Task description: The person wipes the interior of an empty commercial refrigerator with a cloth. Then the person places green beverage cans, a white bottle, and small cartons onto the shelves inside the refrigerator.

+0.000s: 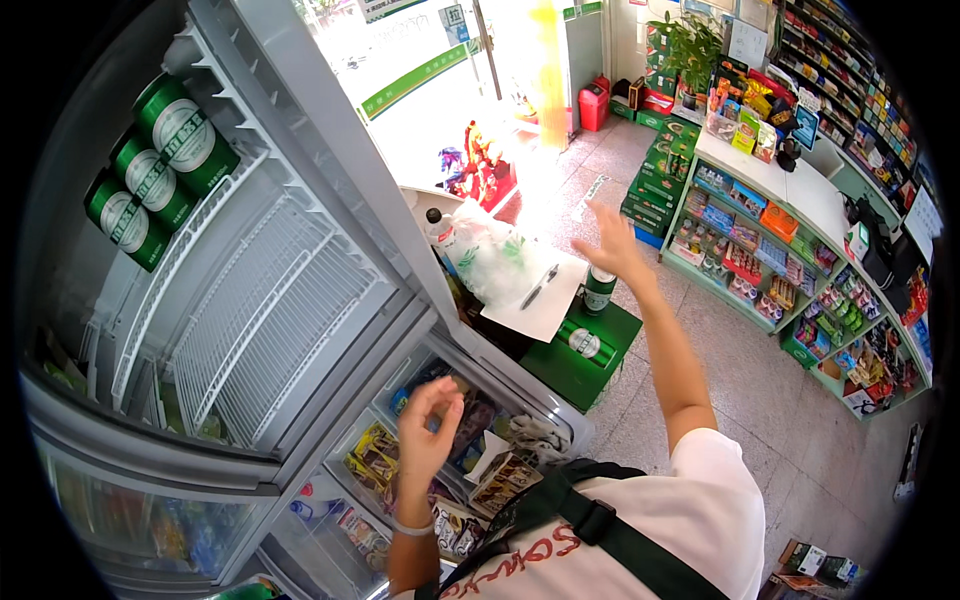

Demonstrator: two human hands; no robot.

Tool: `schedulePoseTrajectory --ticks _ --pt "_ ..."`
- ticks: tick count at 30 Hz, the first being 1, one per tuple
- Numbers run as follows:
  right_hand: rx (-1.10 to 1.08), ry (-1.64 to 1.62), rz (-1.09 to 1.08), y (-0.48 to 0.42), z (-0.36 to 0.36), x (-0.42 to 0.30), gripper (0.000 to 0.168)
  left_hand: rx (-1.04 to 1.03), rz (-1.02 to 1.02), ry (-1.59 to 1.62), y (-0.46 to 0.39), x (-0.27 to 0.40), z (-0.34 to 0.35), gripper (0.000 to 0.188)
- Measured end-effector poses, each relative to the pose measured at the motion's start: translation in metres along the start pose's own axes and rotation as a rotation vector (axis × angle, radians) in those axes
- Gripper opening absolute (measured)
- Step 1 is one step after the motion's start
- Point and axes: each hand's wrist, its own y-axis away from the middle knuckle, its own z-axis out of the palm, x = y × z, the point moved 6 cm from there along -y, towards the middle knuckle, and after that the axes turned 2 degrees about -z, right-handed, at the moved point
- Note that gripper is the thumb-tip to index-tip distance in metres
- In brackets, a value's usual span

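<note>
My right hand (616, 246) is raised with its fingers spread and holds nothing. Just below it in the picture, a green beer can (598, 294) stands upright by a green carton (541, 367), whose top bears a printed can. Over the chest freezer's packaged goods, my left hand (427, 429) is held with curled fingers, the thumb apart and nothing between them. At the upper left, three green cans (154, 180) sit side by side on a white wire shelf (161, 274) of the upright fridge. A lower wire shelf (277, 315) is below them.
The fridge's frame (360, 157) rises between the shelves and the bright doorway. A plastic bag (487, 251), a capped bottle (435, 223) and a pen (540, 287) on white paper (517, 321) are beside it. Stacked green cartons (664, 176) adjoin the stocked counter (757, 176).
</note>
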Motion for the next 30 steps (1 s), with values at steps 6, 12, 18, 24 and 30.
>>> schedulePoseTrajectory --ticks 6,12,18,24,30 --pt "-0.424 0.110 0.345 0.076 0.089 0.094 0.092 -0.071 -0.212 0.111 0.037 -0.067 0.012 0.030" --pt "-0.362 -0.043 0.350 0.091 0.109 0.100 0.081 -0.007 -0.246 0.050 0.049 -0.068 0.007 0.033" --pt "-0.374 0.082 0.126 0.098 0.079 0.047 0.075 -0.086 -0.311 0.075 0.060 -0.098 0.025 0.034" --pt "-0.425 -0.476 0.156 0.072 0.023 -0.052 0.074 -0.151 -0.154 -0.136 0.048 -0.062 0.042 0.068" --pt "-0.596 -0.726 0.167 0.043 -0.025 -0.156 0.057 -0.154 -0.032 -0.117 0.037 -0.035 0.056 0.087"
